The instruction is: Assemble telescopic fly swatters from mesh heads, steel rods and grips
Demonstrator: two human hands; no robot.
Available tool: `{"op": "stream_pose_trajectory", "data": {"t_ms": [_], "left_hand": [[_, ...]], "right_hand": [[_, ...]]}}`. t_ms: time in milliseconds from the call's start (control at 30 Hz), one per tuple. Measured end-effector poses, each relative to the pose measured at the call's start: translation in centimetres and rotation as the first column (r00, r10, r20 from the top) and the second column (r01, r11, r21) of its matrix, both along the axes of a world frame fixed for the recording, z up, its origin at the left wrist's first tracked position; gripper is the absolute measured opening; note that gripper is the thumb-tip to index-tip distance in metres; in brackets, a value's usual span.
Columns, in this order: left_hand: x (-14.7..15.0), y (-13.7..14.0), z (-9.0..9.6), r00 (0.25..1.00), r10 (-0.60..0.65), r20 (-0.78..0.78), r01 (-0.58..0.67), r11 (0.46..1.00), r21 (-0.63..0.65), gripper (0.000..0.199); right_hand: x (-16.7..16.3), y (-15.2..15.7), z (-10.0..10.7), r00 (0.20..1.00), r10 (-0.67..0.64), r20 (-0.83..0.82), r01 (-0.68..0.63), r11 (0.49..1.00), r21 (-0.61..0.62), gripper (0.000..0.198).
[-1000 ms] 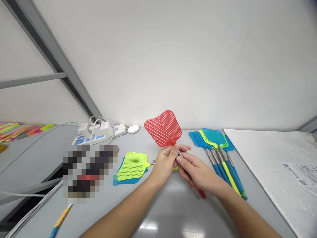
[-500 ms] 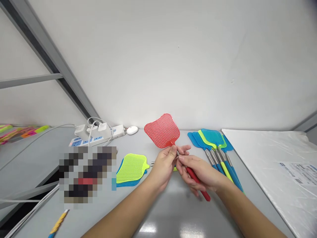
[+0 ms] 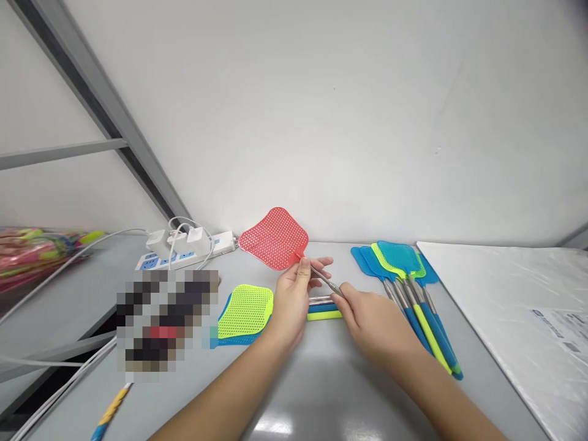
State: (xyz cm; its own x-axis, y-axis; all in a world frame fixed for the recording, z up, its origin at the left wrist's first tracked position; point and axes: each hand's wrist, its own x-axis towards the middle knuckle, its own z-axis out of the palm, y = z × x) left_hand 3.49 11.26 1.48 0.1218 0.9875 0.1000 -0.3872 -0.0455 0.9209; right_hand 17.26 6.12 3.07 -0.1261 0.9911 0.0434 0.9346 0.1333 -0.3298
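Observation:
A red fly swatter (image 3: 275,239) is held up over the table, its mesh head tilted to the left. My left hand (image 3: 293,297) pinches its neck between thumb and fingers, the other fingers spread behind. My right hand (image 3: 374,318) is wrapped round the lower end of its metal rod and hides the red handle. Behind my left hand lie a yellow-green swatter head (image 3: 245,309) and a blue swatter head (image 3: 239,340) beneath it. Between my hands show metal rods with a blue and a yellow-green handle (image 3: 324,316) on the table.
Several blue and yellow-green swatters (image 3: 397,260) lie fanned at the right. Beyond them is a plastic-wrapped white board (image 3: 496,294) with a label. A power strip (image 3: 184,257) with white chargers and cables stands at back left, near a blurred-out object (image 3: 168,321) and colourful bagged items (image 3: 37,257).
The red swatter head has moved left with my left hand. My right hand has drawn away to the right along the swatter; a longer stretch of metal rod now shows between my hands.

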Motion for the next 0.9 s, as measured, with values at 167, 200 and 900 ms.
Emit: {"op": "stream_pose_trajectory", "data": {"t_ms": [167, 200, 900], "left_hand": [[0.3, -0.3, -0.3, 0.995, -0.088, 0.036, 0.089, 0.996, -0.029, 0.037], [0.3, -0.4, -0.2, 0.994, -0.104, 0.042, 0.105, 0.994, -0.029, 0.037], [1.4, -1.0, -0.4, 0.981, -0.059, 0.184, 0.074, 0.995, -0.074, 0.037]], "right_hand": [[0.4, 0.0, 0.2, 0.995, 0.018, -0.100, -0.010, 0.996, 0.084, 0.031], [0.4, 0.0, 0.2, 0.993, 0.023, -0.112, -0.012, 0.995, 0.103, 0.032], [0.4, 0.1, -1.8, 0.992, 0.098, 0.081, -0.123, 0.898, 0.422, 0.021]]}}
